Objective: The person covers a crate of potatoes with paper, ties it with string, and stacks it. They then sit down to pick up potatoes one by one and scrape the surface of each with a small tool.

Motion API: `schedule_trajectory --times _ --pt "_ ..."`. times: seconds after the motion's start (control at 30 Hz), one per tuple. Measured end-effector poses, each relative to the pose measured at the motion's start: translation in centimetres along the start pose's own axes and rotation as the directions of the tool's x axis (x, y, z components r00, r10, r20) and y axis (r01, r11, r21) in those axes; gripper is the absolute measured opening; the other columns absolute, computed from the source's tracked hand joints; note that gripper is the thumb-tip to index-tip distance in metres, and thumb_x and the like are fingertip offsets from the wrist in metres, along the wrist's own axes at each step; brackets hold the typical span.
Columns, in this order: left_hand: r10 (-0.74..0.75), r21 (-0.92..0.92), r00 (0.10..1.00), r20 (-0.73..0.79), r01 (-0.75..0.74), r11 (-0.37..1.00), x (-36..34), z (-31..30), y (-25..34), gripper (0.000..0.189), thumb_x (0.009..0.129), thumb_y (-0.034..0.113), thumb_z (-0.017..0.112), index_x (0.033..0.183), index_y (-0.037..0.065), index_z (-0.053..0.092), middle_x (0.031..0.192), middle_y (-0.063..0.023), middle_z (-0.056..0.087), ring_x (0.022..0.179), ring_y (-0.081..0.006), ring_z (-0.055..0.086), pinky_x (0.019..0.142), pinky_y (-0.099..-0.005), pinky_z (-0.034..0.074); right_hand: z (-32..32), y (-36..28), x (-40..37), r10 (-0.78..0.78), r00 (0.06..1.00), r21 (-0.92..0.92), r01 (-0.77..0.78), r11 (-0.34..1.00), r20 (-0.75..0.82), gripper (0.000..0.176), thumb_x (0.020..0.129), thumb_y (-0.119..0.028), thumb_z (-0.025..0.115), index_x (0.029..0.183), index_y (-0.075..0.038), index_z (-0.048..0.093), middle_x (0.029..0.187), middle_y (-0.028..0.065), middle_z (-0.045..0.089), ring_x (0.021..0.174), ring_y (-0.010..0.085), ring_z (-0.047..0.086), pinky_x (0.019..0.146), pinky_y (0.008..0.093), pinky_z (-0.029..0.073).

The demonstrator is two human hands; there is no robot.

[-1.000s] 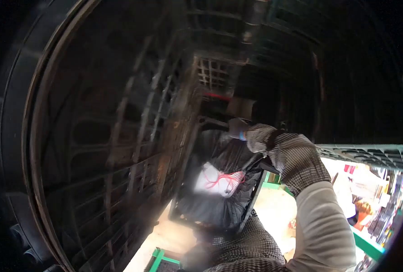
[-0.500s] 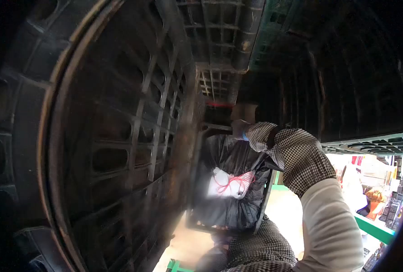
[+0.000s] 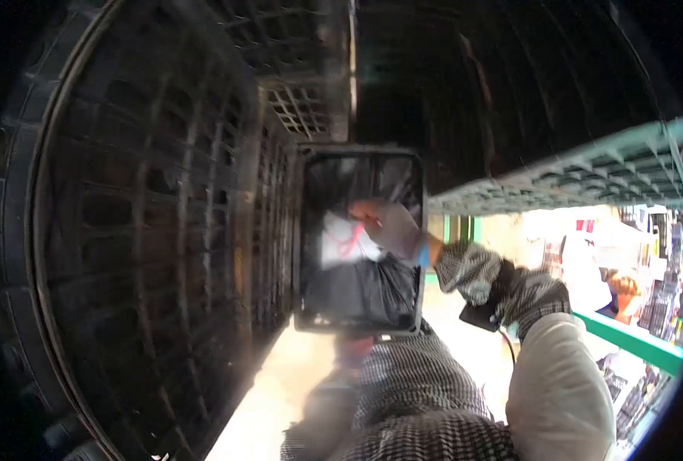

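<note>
Where the black crate (image 3: 360,329) stands open toward the camera, its inside is seen lined with a black bag (image 3: 357,288).

- White bag (image 3: 335,244), tied with red string (image 3: 347,247), is lodged in the liner near the crate's middle. It is lumpy, and no clear long axis can be read.
- Right hand (image 3: 391,227) is reached in from the right, over the crate's right rim. Its fingers are curled and laid on the white bag's upper right edge. Whether the bag or string is actually pinched cannot be told.
- From that hand, the white bag lies just below and to the left, touching.
- Left hand (image 3: 353,352) is blurred at the crate's near rim, so its state cannot be told. It is the farther hand from the white bag.
- Stacked dark crates (image 3: 165,230) are pressed against the crate's left side, and a green crate (image 3: 587,165) is noted at upper right.
</note>
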State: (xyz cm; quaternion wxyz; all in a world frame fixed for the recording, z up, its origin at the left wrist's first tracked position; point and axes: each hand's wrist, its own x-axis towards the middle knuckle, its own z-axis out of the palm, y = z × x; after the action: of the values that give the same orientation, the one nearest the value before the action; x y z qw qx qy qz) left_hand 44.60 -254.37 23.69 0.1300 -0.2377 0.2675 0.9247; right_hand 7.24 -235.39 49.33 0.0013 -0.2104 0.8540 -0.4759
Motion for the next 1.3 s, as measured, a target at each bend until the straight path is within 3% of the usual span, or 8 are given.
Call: schedule_trajectory --times 0.1,0.2,0.33,0.37,0.57,0.73,0.87,1.3 --pt "0.261 0.959 0.964 0.051 -0.12 0.257 -0.7 0.5 7.4 0.03 0.096 0.024 0.056 0.115 0.001 0.056 0.11 -0.0111 0.06 0.1 -0.0246 0.058 0.089 -0.036 0.048 1.5 -0.2 -12.9 0.277 0.958 -0.043 -0.281 0.959 -0.079 0.03 0.08 -0.004 0.056 0.109 -0.003 0.064 0.102 0.017 0.064 0.089 0.0343 0.064 0.077 0.0382 0.052" --pt "0.508 0.985 0.851 0.131 -0.172 0.034 -2.9 16.2 14.8 0.025 0.09 0.014 0.062 0.112 0.001 0.059 0.103 -0.0138 0.063 0.099 -0.0296 0.058 0.089 -0.0406 0.048 6.0 1.3 -25.4 0.617 0.742 0.007 -0.638 0.77 -0.263 0.041 0.082 -0.01 0.06 0.122 -0.003 0.056 0.113 0.0171 0.06 0.088 0.032 0.064 0.078 0.0385 0.052" --pt "-0.077 0.56 0.823 0.562 -0.448 -0.697 2.3 14.9 16.8 0.047 0.08 0.025 0.073 0.121 0.007 0.059 0.118 -0.0156 0.058 0.106 -0.0362 0.056 0.091 -0.0459 0.046 12.1 0.5 -31.6 0.872 0.305 0.353 -0.824 0.444 -0.383 0.06 0.084 -0.021 0.065 0.138 -0.003 0.044 0.131 0.0264 0.049 0.119 0.0406 0.05 0.099 0.0443 0.043" --pt "-0.174 0.533 0.808 0.563 -0.516 -0.671 3.8 12.5 16.5 0.05 0.079 0.031 0.072 0.122 0.008 0.059 0.118 -0.0147 0.06 0.108 -0.036 0.056 0.092 -0.0468 0.046 15.1 2.5 -33.0 0.791 0.328 0.34 -0.769 0.542 -0.517 0.061 0.086 -0.026 0.068 0.135 0.003 0.045 0.115 0.021 0.057 0.087 0.0266 0.063 0.08 0.0357 0.052" --pt "-0.35 0.398 0.752 0.558 -0.613 -0.682 6.1 10.0 15.3 0.051 0.067 0.031 0.082 0.112 0.013 0.065 0.104 -0.0108 0.061 0.091 -0.0332 0.059 0.074 -0.0418 0.05 22.9 5.2 -31.8 0.839 0.017 0.78 -0.361 0.512 -0.543 0.047 0.084 -0.002 0.06 0.13 -0.003 0.053 0.104 0.0073 0.062 0.078 0.0125 0.059 0.069 0.0274 0.05" --pt "-0.336 0.245 0.597 0.728 -0.684 -0.687 7.2 5.5 14.5 0.036 0.071 0.021 0.079 0.102 0.009 0.066 0.096 -0.0118 0.058 0.081 -0.0306 0.059 0.067 -0.038 0.05 21.4 4.6 -32.0 0.615 -0.058 0.587 -0.382 0.714 -0.786 0.046 0.065 -0.004 0.063 0.11 -0.005 0.06 0.11 0.0128 0.063 0.105 0.032 0.059 0.099 0.0423 0.041" --pt "-0.246 0.56 0.842 0.479 -0.51 -0.653 7.5 3.5 15.2 0.023 0.072 0.014 0.076 0.086 0.006 0.061 0.087 -0.0121 0.055 0.077 -0.0294 0.057 0.064 -0.0385 0.047 21.9 5.3 -32.9 0.595 -0.092 0.592 -0.295 0.75 -0.799 0.044 0.064 -0.003 0.064 0.107 -0.007 0.058 0.109 0.0098 0.062 0.105 0.0332 0.057 0.104 0.0471 0.035" --pt "-0.483 0.21 0.667 0.568 -0.684 -0.698 8.3 4.3 15.4 0.023 0.074 0.013 0.074 0.085 0.002 0.056 0.085 -0.0148 0.051 0.075 -0.0328 0.054 0.066 -0.0394 0.043 21.2 5.4 -33.7 0.65 0.049 0.615 -0.274 0.739 -0.759 0.049 0.064 -0.009 0.07 0.11 -0.006 0.054 0.109 0.0123 0.057 0.106 0.0347 0.053 0.106 0.0475 0.036"
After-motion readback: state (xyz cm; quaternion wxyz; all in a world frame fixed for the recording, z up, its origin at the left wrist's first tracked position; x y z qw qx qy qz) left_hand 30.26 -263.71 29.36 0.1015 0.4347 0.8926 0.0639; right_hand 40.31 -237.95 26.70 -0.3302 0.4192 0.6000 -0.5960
